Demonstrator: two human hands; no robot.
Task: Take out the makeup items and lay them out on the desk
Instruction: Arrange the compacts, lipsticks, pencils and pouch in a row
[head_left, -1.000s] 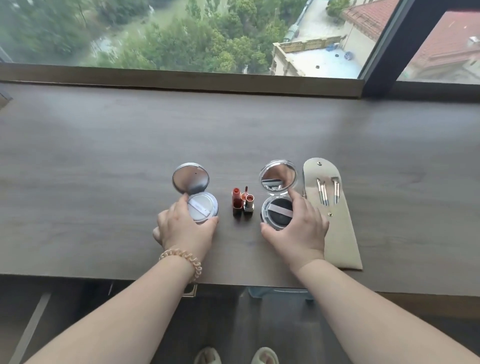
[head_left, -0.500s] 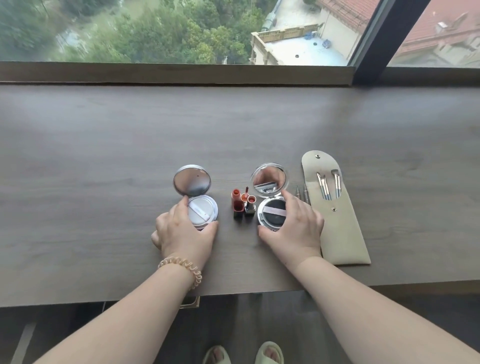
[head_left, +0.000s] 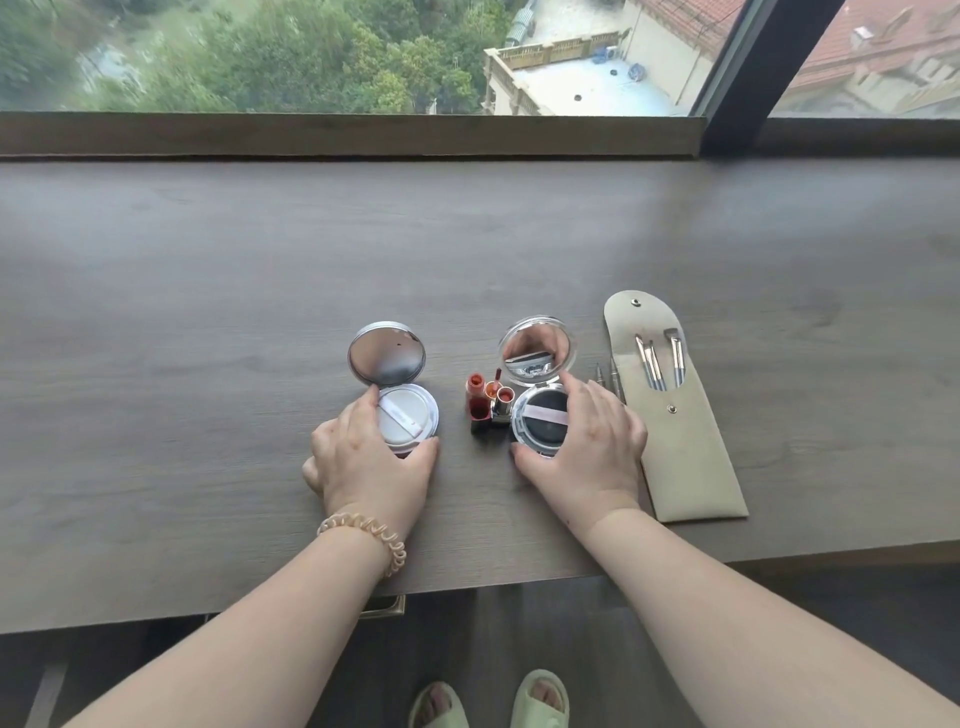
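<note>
On the bench (head_left: 208, 312), the brush pouch (head_left: 685, 457) lies at the right, its long axis running away from the person. The left hand (head_left: 371, 462) curls round the white-puff compact (head_left: 410, 410) and the right hand (head_left: 587, 457) round the dark-puff compact (head_left: 540, 421), both lids hinged open on the far side. The lipsticks (head_left: 488, 405) stand between them, closer to the right hand.

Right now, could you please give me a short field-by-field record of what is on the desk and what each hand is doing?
Surface: wooden desk by a window
Left hand: holds the open white-puff compact
Right hand: holds the open black-puff compact
Between compacts: lip products, standing upright
Far right: beige pouch, flap open, brushes showing
Beside pouch: two thin tools
</note>
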